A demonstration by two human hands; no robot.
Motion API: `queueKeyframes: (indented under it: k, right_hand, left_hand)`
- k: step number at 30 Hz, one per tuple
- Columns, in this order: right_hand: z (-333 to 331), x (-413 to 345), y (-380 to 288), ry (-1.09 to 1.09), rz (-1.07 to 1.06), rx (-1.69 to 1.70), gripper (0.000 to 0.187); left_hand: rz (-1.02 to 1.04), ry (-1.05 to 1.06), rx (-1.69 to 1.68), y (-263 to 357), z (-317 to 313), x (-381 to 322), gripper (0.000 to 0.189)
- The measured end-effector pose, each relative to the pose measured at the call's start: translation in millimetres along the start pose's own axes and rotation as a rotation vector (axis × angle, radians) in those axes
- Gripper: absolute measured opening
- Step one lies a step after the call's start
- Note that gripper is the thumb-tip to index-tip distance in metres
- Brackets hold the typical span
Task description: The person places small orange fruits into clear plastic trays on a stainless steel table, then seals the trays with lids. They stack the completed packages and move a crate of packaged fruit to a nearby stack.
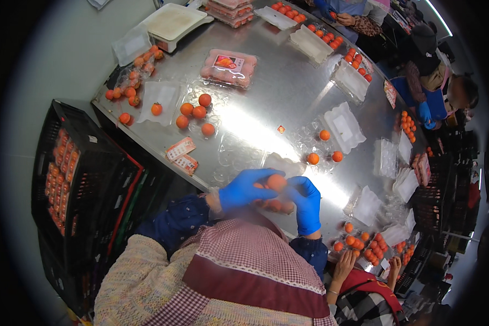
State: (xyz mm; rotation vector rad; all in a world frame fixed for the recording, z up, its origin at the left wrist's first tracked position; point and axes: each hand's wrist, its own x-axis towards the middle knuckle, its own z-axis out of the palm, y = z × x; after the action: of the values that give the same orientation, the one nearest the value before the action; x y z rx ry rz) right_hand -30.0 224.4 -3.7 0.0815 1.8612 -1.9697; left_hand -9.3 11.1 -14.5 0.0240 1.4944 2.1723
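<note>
My left hand [246, 190], in a blue glove, holds a round orange-red fruit [276, 183], perhaps a persimmon or tomato. Also blue-gloved, my right hand [307, 203] has its bent fingers at the fruit's right side; whether it grips anything is unclear. More fruits [275, 205] lie just below and partly behind my hands, blurred. Beyond my fingertips is a white liner tray [285, 163], beside a clear plastic clamshell [240, 150]. Several loose fruits [199, 112] rest in another clamshell up and left, and one fruit [156, 109] sits on a white liner.
The steel table [265, 98] carries a closed, labelled fruit pack [228, 68], a scale [174, 24] and printed cards [182, 155]. Black crates [85, 183] stack at the left. A co-worker's hand [344, 265] is at lower right; other people stand along the far side.
</note>
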Motion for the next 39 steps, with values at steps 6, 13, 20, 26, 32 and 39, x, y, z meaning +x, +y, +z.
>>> queueKeyframes:
  k: [6,13,20,26,32,39]
  right_hand:
    - [2.7,1.5,-5.2,0.085,0.045,0.055,0.021]
    - [24.6,-12.4,-18.5,0.08,-0.153,-0.389,0.038]
    - [25.4,-9.5,-8.3,0.145,-0.229,-0.549,0.033]
    - [20.1,-8.9,-14.0,0.168,-0.212,-0.506,0.025]
    - [13.1,-8.7,-14.3,0.143,-0.133,-0.396,0.018]
    - [10.2,-4.7,-12.1,0.133,-0.102,-0.24,0.024]
  left_hand:
    - [-0.12,-0.013,-0.189,1.0,-1.1,-2.8,0.047]
    - [-0.151,0.138,-0.225,-2.0,3.6,-4.0,0.043]
    - [-0.191,0.182,-0.219,-3.1,7.2,-4.8,0.041]
    - [-0.183,0.135,-0.29,-7.2,6.0,-2.4,0.044]
    - [-0.192,-0.016,-0.501,2.5,8.5,-6.2,0.047]
    - [-0.108,0.097,-0.215,-8.5,3.7,-1.9,0.043]
